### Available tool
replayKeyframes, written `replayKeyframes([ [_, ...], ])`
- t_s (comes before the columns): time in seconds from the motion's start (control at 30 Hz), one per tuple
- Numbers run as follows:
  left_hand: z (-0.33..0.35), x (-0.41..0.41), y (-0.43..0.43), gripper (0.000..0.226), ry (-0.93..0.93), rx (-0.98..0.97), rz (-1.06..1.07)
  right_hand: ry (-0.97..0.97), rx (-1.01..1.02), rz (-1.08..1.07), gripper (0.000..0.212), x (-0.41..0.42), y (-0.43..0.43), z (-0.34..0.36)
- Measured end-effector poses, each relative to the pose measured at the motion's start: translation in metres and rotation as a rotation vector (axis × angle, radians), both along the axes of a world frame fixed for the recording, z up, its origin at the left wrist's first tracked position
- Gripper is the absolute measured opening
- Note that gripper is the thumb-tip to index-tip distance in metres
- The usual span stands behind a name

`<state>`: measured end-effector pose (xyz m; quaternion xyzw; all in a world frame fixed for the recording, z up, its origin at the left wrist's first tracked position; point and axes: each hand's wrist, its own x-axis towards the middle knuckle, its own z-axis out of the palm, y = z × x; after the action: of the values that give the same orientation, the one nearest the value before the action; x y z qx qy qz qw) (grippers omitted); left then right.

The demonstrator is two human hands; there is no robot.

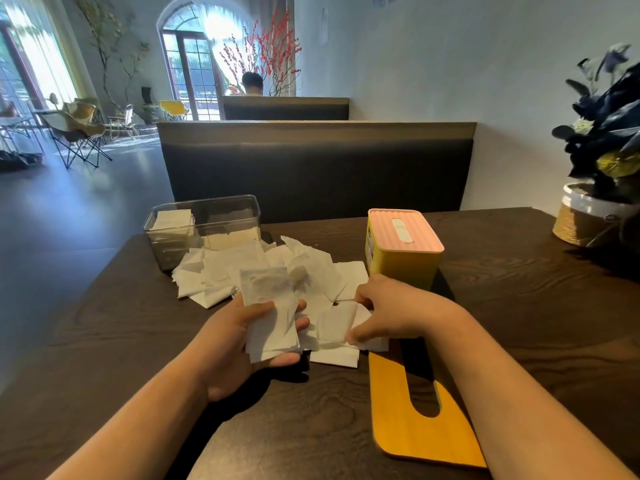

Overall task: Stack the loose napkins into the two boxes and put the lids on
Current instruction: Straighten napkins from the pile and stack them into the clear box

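A heap of loose white napkins [277,268] lies mid-table. My left hand [242,341] holds a small stack of napkins [268,317] upright above the table. My right hand [388,311] pinches a single napkin [334,323] at the near edge of the heap. A clear plastic box [204,226] with a few napkins inside stands open at the back left. A yellow box [401,258] at the back right carries a pink slotted lid [403,228]. A wooden lid with a long slot [419,414] lies flat near my right forearm.
The dark wooden table [536,306] reaches to a potted plant in a woven basket [585,216] at the far right. A dark booth backrest [318,168] stands behind the table. A person sits far behind it.
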<state>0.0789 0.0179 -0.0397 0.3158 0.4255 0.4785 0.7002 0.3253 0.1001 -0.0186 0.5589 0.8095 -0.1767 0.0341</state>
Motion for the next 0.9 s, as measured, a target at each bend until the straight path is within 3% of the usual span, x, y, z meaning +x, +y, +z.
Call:
replayKeyframes([
  [0.27,-0.002,0.001,0.005,0.031,0.032,0.011,0.024,0.358,-0.065,0.015,0.022,0.006,-0.002,-0.011],
  [0.43,0.0,0.0,0.004,0.028,0.031,0.013,0.037,0.593,-0.117,-0.04,0.048,0.01,0.0,-0.006],
  [0.57,0.002,-0.002,0.002,0.029,0.017,0.016,0.051,0.827,0.012,-0.083,0.064,0.01,0.002,-0.005],
  [0.9,0.001,-0.005,0.004,0.03,0.01,0.012,0.071,1.227,0.037,-0.136,0.054,-0.002,-0.006,0.003],
])
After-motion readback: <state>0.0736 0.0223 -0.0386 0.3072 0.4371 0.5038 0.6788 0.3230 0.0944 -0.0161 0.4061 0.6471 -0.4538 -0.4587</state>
